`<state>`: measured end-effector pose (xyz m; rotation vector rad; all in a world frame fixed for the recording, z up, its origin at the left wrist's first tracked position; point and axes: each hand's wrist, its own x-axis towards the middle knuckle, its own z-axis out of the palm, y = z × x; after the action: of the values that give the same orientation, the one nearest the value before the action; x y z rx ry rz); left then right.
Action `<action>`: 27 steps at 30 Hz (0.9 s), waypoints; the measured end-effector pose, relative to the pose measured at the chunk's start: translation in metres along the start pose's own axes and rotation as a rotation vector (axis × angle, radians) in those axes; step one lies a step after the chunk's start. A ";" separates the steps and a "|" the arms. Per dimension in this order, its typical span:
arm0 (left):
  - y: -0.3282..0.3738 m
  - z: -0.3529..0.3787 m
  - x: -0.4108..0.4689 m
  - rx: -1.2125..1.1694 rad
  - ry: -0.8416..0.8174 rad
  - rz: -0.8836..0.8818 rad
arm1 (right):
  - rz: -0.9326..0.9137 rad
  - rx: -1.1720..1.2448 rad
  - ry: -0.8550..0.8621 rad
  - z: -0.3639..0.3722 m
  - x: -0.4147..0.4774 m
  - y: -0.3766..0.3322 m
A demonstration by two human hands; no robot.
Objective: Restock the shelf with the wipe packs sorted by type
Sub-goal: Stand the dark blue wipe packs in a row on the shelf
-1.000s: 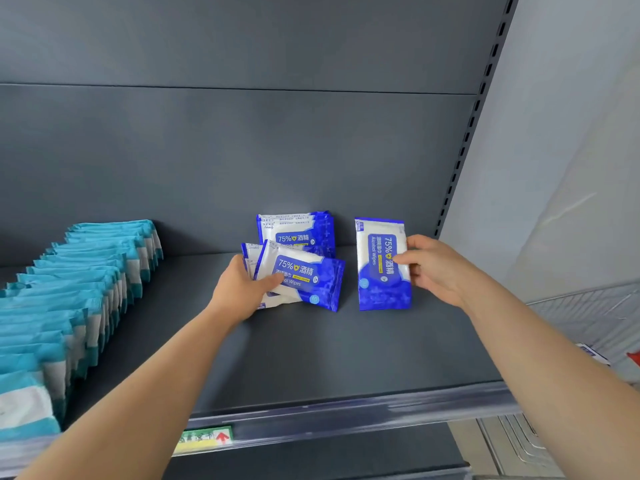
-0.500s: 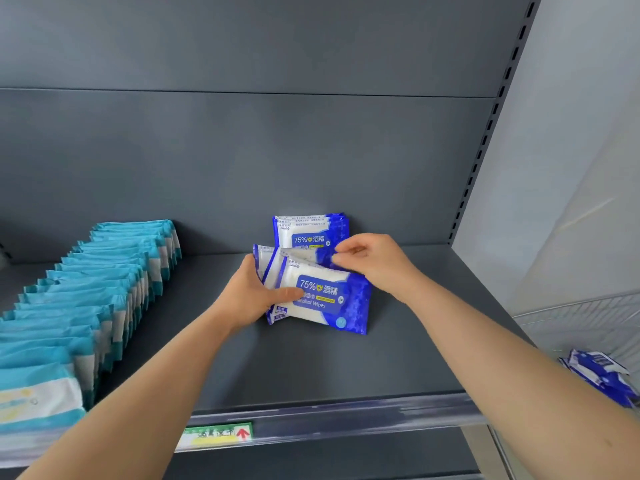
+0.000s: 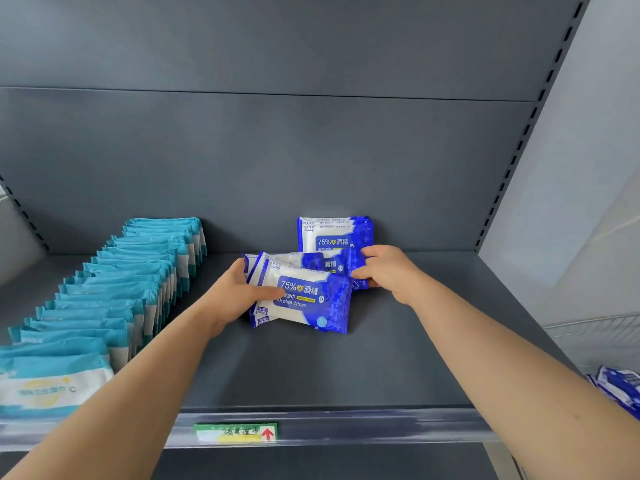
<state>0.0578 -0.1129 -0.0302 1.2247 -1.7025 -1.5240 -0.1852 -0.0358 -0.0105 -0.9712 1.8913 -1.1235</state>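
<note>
While both hands work the blue alcohol-wipe group at the middle of the frame, I see the left hand (image 3: 239,292) gripping the left ends of the tilted packs. Its thumb lies across the face of the front blue pack (image 3: 304,301), and its other fingers are hidden behind the bundle. I judge that hold is there to stop the packs sliding flat while they are squared up.

The right hand (image 3: 388,271) curls round the right end of the second blue pack (image 3: 325,263), just behind the front one. I read this as pressing that pack back toward the upright blue packs (image 3: 334,237), which stand against the back panel (image 3: 311,150). Standing them on edge, faces forward, keeps the label readable and leaves room for a row to grow toward the shelf (image 3: 346,368) lip.

At the left of the frame the teal packs (image 3: 121,289) already run in a long, overlapped file from the back panel to the front edge. They sit well apart from the blue group, so the two types stay separate. A price label (image 3: 235,433) sits on the front rail below the gap between them.

At the lower right edge, spare blue packs (image 3: 620,389) lie off the shelf, near a wire basket (image 3: 595,330). I take it the blue row has more to receive.
</note>
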 end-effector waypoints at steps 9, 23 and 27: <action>0.009 0.025 0.024 -0.093 -0.092 0.156 | -0.129 0.141 0.068 -0.021 0.015 0.000; 0.010 0.052 0.066 0.136 -0.067 0.285 | -0.100 -0.313 -0.019 -0.027 0.025 0.017; 0.010 0.046 0.060 0.166 -0.035 0.242 | -0.150 -0.293 0.028 -0.019 0.027 0.016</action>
<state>-0.0101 -0.1446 -0.0409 1.0315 -1.9536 -1.2890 -0.2172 -0.0471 -0.0235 -1.2822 2.0728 -0.9627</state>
